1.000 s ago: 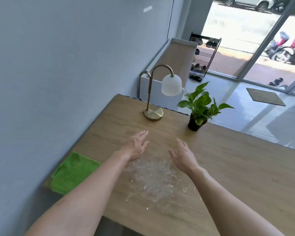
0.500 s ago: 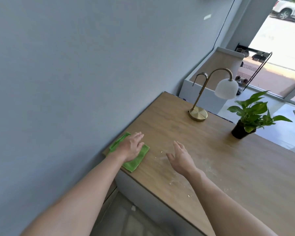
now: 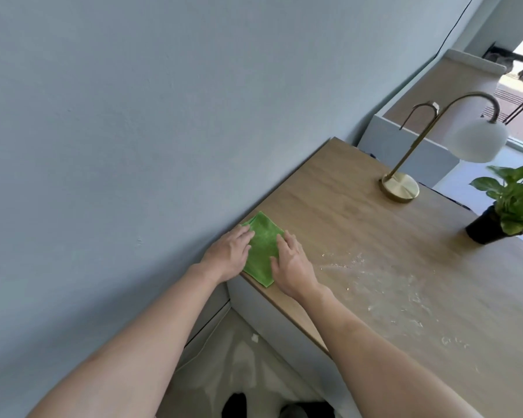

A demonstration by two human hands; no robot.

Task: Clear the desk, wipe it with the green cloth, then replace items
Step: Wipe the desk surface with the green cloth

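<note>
Head view, tilted: wooden desk [image 3: 360,236] runs from frame centre out to the right edge, its long back edge against a plain grey-blue wall [image 3: 133,116] that fills the upper left. Green cloth [image 3: 261,245] lies folded flat on the desk's corner at frame centre, right beside the wall, one corner reaching the desk's front edge. Left hand [image 3: 228,251] rests on the cloth's left side, fingers straight and laid flat on the fabric. Right hand [image 3: 290,262] rests on the cloth's right side, fingers also extended and close together, palm down. Neither hand pinches or bunches the fabric; both lie flat, with a strip of green showing between them. White crumbs and powder [image 3: 384,285] are scattered over the desk surface just right of the right hand, trailing toward the lower right. Brass desk lamp [image 3: 400,187] with a white dome shade stands on the desk at upper right. Potted plant [image 3: 507,206] in a black pot sits at the right edge of frame, near the lamp but apart from it. Both still on the desk. Floor [image 3: 239,372] visible at bottom centre.
</note>
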